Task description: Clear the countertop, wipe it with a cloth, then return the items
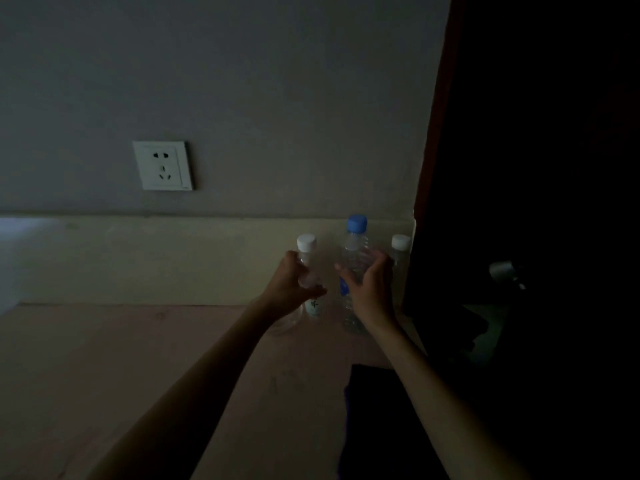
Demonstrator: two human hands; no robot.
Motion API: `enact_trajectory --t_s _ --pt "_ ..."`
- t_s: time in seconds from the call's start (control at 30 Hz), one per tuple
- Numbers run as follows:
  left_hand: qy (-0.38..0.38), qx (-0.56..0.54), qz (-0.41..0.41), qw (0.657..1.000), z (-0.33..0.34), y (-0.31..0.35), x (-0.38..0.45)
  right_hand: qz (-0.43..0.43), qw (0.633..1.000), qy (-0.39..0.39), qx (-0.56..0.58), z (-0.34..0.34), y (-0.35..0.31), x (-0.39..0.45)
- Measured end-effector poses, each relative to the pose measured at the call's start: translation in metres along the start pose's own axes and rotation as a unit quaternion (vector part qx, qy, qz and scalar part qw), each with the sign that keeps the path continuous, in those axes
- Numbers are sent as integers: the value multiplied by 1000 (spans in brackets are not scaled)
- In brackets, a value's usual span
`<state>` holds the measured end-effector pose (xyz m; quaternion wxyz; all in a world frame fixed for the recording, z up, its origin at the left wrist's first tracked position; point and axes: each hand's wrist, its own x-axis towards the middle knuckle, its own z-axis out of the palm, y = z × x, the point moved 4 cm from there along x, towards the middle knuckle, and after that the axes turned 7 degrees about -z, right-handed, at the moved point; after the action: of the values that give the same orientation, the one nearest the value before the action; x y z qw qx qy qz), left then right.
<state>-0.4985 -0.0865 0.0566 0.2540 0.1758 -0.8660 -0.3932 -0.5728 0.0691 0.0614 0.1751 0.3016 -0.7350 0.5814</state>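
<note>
Three clear plastic bottles stand at the back right of the countertop (138, 358) against the wall: the left hand (290, 292) is curled around the white-capped bottle (309, 271), and the right hand (370, 289) wraps the taller blue-capped bottle (355, 251), while a second white-capped bottle (400, 251) stands untouched just beside it. They look thin-walled, light and smooth, so a mid-body grip seems safest, squeezing gently to avoid crushing or slipping.

Dim, murky — black right side
</note>
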Motion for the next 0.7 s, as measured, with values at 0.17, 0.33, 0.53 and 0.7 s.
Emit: enact_trajectory --t_s 0.17,0.33,0.53,0.7 --pt "23 11 -14 1000 8 -9 7 9 999 26 21 6 4 5" --pt "41 -22 -8 999 12 -12 5 9 998 54 12 10 1 -2" --pt "30 -6 32 999 12 -9 4 -4 996 76 -49 4 -1 -9" --pt "43 0 31 999 15 -9 4 6 995 60 -80 0 -4 -14"
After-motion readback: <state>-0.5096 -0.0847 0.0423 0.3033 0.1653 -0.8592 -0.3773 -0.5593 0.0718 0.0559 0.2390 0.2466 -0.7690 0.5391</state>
